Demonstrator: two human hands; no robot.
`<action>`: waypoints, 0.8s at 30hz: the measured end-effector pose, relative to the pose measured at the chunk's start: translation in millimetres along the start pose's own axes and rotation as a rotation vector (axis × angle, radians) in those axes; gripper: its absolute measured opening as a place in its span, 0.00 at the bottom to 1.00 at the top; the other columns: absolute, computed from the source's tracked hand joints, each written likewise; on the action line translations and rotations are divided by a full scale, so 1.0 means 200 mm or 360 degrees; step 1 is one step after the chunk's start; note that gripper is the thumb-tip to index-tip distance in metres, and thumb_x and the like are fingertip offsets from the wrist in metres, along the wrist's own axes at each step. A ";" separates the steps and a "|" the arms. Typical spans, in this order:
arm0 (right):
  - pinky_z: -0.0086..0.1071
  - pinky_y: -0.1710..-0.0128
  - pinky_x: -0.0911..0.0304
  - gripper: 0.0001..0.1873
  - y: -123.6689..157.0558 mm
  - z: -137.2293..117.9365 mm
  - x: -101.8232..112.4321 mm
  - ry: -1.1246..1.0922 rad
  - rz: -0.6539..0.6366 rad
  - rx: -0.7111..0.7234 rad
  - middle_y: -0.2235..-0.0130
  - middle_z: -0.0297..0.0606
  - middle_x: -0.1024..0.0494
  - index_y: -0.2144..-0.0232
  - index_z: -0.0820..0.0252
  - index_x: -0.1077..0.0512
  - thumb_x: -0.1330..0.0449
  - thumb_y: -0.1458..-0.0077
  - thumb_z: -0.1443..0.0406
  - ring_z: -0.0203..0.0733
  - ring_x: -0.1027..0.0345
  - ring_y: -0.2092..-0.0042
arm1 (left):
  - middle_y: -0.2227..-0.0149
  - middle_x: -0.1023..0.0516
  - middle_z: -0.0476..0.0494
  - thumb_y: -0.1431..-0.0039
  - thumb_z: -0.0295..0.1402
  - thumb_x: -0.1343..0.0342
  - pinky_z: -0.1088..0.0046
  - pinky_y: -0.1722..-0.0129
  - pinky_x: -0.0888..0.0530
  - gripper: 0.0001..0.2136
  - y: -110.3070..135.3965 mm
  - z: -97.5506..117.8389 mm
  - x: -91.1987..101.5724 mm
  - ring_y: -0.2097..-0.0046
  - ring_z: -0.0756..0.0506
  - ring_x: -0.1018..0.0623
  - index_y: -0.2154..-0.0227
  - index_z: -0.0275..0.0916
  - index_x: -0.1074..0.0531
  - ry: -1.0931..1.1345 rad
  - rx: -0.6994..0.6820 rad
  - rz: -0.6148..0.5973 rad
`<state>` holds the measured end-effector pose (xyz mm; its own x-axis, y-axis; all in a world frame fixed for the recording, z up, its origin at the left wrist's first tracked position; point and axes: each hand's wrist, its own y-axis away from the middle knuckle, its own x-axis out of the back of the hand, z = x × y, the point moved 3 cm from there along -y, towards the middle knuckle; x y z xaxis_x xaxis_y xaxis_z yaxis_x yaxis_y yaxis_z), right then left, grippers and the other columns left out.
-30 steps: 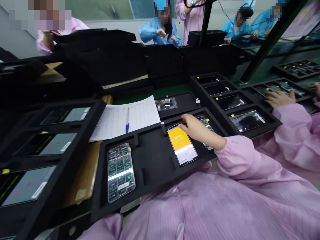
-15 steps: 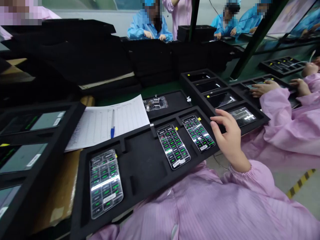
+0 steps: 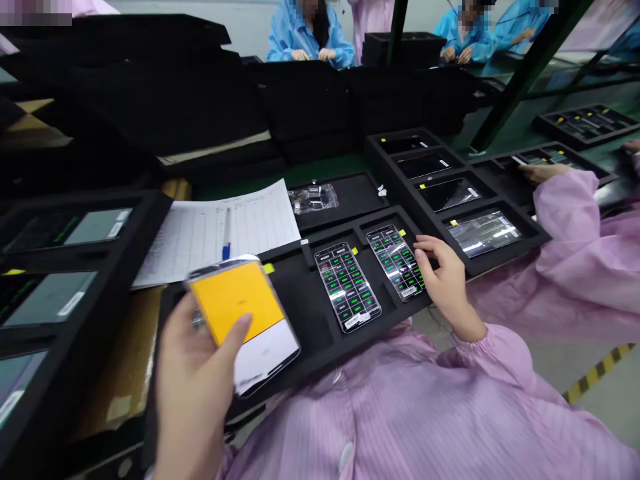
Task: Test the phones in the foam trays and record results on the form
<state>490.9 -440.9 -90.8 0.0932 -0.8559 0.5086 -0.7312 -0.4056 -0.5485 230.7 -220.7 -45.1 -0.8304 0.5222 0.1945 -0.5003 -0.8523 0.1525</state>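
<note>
My left hand (image 3: 193,387) grips a phone (image 3: 245,320) with an orange and white screen, lifted above the left end of the black foam tray (image 3: 310,333) in front of me. My thumb rests on the screen. Two phones lie in the tray's right slots, both showing green test grids: one in the middle (image 3: 347,285) and one at the right (image 3: 397,261). My right hand (image 3: 443,277) curls around the right edge of the right phone, fingertips touching it.
A paper form (image 3: 220,230) with a blue pen (image 3: 226,241) lies behind the tray. Trays of phones stand at the left (image 3: 65,280) and right (image 3: 450,193). A co-worker's pink sleeve (image 3: 575,233) reaches in at right. Stacked black foam trays line the back.
My left hand has come into view holding the phone from the tray's left slot, its screen now orange. My right hand moved left onto the right phone.
</note>
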 end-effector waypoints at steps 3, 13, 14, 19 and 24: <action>0.51 0.48 0.31 0.10 0.00 0.00 -0.01 0.0036 -0.0085 0.0032 0.52 0.48 0.21 0.61 0.57 0.25 0.46 0.36 0.61 0.52 0.27 0.48 | 0.48 0.21 0.43 0.54 0.43 0.30 0.58 0.52 0.21 0.33 -0.10 -0.10 -0.08 0.47 0.34 0.21 0.45 0.46 0.34 0.0207 0.0266 -0.0205; 0.57 0.40 0.39 0.21 0.10 -0.06 -0.02 0.0209 -0.0350 0.0321 0.38 0.55 0.32 0.49 0.60 0.28 0.49 0.33 0.53 0.59 0.38 0.37 | 0.27 0.55 0.48 0.33 0.42 0.51 0.48 0.29 0.54 0.25 0.18 -0.15 0.10 0.27 0.37 0.55 0.34 0.53 0.43 -0.1126 -0.0638 0.0165; 0.58 0.40 0.40 0.23 0.10 -0.06 -0.02 0.0222 -0.0388 0.0369 0.37 0.55 0.35 0.48 0.60 0.29 0.50 0.32 0.52 0.60 0.40 0.36 | 0.26 0.57 0.48 0.32 0.41 0.51 0.46 0.29 0.54 0.26 0.20 -0.19 0.13 0.27 0.36 0.56 0.33 0.53 0.45 -0.1210 -0.0687 0.0200; 0.61 0.36 0.45 0.33 0.11 -0.12 -0.06 0.0216 -0.0779 0.0588 0.29 0.54 0.51 0.39 0.59 0.34 0.54 0.33 0.44 0.63 0.53 0.30 | 0.26 0.61 0.46 0.33 0.36 0.51 0.38 0.33 0.48 0.31 0.23 -0.33 0.22 0.27 0.30 0.57 0.30 0.56 0.54 -0.1444 -0.0928 0.0337; 0.67 0.35 0.55 0.38 0.18 -0.25 -0.10 0.0259 -0.1245 0.0705 0.26 0.47 0.69 0.37 0.54 0.35 0.52 0.38 0.39 0.68 0.68 0.28 | 0.26 0.71 0.46 0.33 0.42 0.52 0.31 0.38 0.43 0.29 0.23 -0.30 0.17 0.28 0.24 0.62 0.31 0.58 0.52 -0.1532 -0.0939 -0.0054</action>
<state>429.4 -423.1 -87.5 0.3319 -0.2427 0.9116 -0.1700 -0.9659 -0.1953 164.6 -244.6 -89.2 -0.4072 0.1332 0.9036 -0.7682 -0.5851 -0.2600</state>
